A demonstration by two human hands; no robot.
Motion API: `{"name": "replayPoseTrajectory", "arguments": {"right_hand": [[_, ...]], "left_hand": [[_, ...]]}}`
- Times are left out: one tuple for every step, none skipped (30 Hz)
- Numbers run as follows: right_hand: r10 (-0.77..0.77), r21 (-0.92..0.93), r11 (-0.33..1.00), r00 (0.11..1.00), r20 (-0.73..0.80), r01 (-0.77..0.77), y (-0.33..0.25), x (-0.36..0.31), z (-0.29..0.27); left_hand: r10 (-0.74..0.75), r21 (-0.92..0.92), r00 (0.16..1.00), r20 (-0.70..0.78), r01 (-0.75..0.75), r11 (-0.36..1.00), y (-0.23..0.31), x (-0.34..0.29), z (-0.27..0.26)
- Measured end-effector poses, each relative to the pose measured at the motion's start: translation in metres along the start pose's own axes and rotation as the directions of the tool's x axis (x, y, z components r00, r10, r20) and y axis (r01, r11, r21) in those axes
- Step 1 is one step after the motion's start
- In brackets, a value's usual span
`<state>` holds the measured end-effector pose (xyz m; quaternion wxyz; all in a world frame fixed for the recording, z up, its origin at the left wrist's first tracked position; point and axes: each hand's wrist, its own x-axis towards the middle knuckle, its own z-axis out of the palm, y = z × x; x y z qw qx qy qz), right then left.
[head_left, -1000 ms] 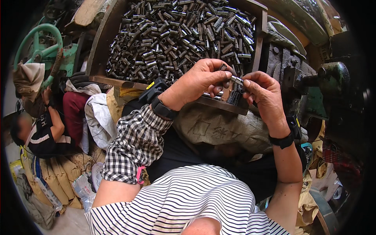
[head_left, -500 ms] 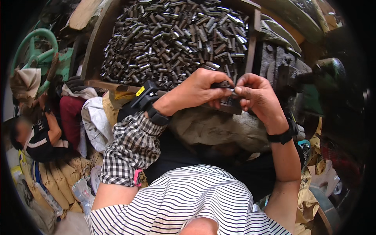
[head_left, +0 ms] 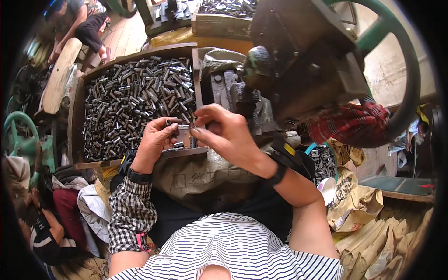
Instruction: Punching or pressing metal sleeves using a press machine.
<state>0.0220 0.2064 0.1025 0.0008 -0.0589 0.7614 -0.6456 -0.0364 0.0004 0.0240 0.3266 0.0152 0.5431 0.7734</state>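
Note:
My left hand (head_left: 156,141) is closed in a pinch on short metal tubes. One shiny metal tube (head_left: 184,126) lies sideways from its fingertips toward my right hand. A darker tube end (head_left: 168,122) shows by the left thumb. My right hand (head_left: 226,137) has its thumb and forefinger pinched at the shiny tube's right end. Both hands meet over the near right corner of a wooden box (head_left: 74,126), which is heaped with metal tubes (head_left: 135,100). Some loose tubes (head_left: 177,145) lie just beneath my left fingers.
Right of the box stands a dark, greasy machine (head_left: 308,60) with a green handwheel (head_left: 413,56). A tub of metal pieces (head_left: 323,163) sits beside my right arm. Paper sacks (head_left: 352,200) lie at the right. Another person (head_left: 77,25) is at far left, another (head_left: 46,228) at near left.
The view has swung right, so the box now appears further left and the machine shows more. My hands stay together at the box corner; the shiny tube between them now shows plainly.

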Motion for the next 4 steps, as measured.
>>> {"name": "replayPoseTrajectory", "arguments": {"right_hand": [[0.005,0.097,0.995,0.999,-0.047,0.000,-0.022,-0.014,-0.007],[0.012,0.198,0.980,0.997,-0.083,0.005,-0.040,-0.031,-0.018],[-0.125,0.219,0.965,0.988,-0.091,0.143,-0.046,-0.048,-0.034],[-0.133,0.227,0.962,0.987,-0.093,0.151,-0.045,-0.049,-0.035]], "left_hand": [[0.008,-0.051,1.000,-0.021,-0.009,0.999,-0.004,-0.001,-0.002],[0.017,-0.101,0.998,-0.053,-0.022,0.995,-0.006,-0.004,-0.003],[0.044,-0.055,0.998,-0.051,-0.047,0.997,-0.008,-0.007,-0.005],[0.016,-0.009,0.997,-0.081,-0.017,1.000,-0.010,-0.011,-0.007]]}}
